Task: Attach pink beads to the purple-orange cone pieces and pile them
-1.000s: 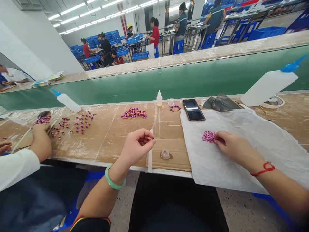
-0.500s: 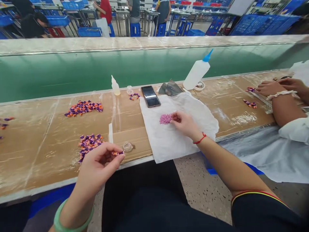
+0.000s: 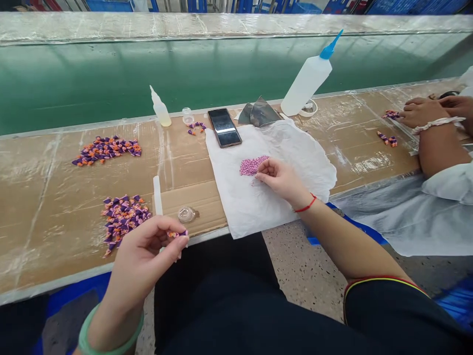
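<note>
My left hand [image 3: 148, 251] is closed in a pinch on a small purple, pink and orange figurine [image 3: 178, 233], over the table's near edge. Beside it lies a heap of similar figurines [image 3: 123, 219], and a small round glass dish [image 3: 186, 214] sits on cardboard just beyond my fingertips. My right hand [image 3: 279, 178] has thumb and fingers pressed together at the near right edge of a pile of tiny pink pieces [image 3: 250, 165] on white cloth-like sheet [image 3: 251, 207]. Whatever is between those fingertips is too small to make out.
A phone [image 3: 224, 128], a small dropper bottle [image 3: 160, 108] and a large blue-tipped bottle [image 3: 308, 81] stand or lie at the back. Another figurine heap [image 3: 107, 150] is at left. A co-worker's hands [image 3: 424, 112] are at right, beyond a green belt's near side [image 3: 221, 69].
The view has tilted downward. My right hand has shifted slightly toward the pile's near edge, its fingers still pinched. My left hand keeps its hold on the figurine.
</note>
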Demonstrator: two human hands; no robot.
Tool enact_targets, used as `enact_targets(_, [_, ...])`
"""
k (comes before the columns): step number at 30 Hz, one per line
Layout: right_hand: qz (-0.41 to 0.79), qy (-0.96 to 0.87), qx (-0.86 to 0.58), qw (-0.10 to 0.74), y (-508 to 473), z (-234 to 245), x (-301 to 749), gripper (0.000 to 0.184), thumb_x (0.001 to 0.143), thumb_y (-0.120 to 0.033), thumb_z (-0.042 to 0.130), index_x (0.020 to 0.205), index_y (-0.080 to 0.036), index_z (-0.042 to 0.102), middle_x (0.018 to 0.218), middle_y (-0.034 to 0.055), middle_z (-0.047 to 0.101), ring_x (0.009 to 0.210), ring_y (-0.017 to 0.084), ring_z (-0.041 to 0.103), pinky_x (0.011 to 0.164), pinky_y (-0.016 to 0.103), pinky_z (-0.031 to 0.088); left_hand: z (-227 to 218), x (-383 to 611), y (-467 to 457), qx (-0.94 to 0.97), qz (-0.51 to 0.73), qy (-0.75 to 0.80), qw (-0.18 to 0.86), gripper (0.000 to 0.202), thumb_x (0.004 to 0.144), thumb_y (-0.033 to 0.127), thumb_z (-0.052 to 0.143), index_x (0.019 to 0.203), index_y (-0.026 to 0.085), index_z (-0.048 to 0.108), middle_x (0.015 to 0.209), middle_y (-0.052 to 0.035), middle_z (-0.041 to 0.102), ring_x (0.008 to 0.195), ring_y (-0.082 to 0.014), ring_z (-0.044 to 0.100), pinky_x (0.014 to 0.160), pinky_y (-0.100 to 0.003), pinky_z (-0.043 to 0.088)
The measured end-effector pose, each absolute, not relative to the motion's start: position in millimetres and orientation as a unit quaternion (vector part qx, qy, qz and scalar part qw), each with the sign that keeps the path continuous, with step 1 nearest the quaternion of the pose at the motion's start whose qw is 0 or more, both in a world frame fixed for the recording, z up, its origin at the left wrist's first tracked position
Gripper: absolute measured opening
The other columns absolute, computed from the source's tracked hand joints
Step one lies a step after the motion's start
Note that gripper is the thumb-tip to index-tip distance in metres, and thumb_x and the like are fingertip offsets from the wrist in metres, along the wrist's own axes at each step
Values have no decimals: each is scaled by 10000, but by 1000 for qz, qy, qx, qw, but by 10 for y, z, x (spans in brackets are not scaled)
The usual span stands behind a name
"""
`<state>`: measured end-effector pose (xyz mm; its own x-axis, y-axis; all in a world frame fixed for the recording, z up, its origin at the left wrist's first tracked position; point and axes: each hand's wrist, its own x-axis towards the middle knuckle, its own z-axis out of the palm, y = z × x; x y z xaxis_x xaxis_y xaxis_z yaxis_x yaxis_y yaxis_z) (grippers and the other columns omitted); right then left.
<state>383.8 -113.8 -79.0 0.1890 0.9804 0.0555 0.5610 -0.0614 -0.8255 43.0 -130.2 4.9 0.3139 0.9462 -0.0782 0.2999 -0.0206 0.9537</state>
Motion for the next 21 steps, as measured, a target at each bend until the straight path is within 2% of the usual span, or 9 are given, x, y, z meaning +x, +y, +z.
enact_targets(5, [238, -626, -666, 330, -1201, -728, 3832, 27, 818, -217, 589, 811, -204, 612, 858, 40, 650, 806, 194, 594, 753, 363, 480, 9, 429, -1350, 630, 321, 488, 512, 73, 734, 258, 755, 754, 251, 685, 610, 19, 628, 483, -138, 573, 448, -233, 469])
enact_targets(10, [194, -689, -645, 267, -1261, -683, 3789, 90, 796, -162, 632, 716, -201, 618, 809, 46, 604, 852, 222, 559, 842, 398, 438, -40, 415, -1377, 626, 315, 485, 523, 65, 751, 252, 756, 759, 266, 693, 578, 27, 614, 463, -137, 565, 433, -229, 469])
enact_targets(15, [159, -714, -642, 232, -1249, -719, 3751, 103, 826, -175, 616, 728, -202, 597, 810, 63, 612, 860, 247, 559, 832, 415, 438, -74, 427, -1374, 621, 328, 469, 535, 50, 760, 223, 751, 754, 262, 720, 584, 19, 640, 449, -130, 576, 413, -210, 474])
enact_targets(21, [119, -736, -636, 199, -1223, -739, 3669, 141, 818, -122, 564, 713, -213, 542, 811, 102, 571, 866, 292, 507, 832, 470, 416, -133, 549, -1458, 605, 311, 445, 582, 54, 786, 246, 728, 738, 223, 734, 581, -4, 661, 422, -121, 559, 391, -209, 450])
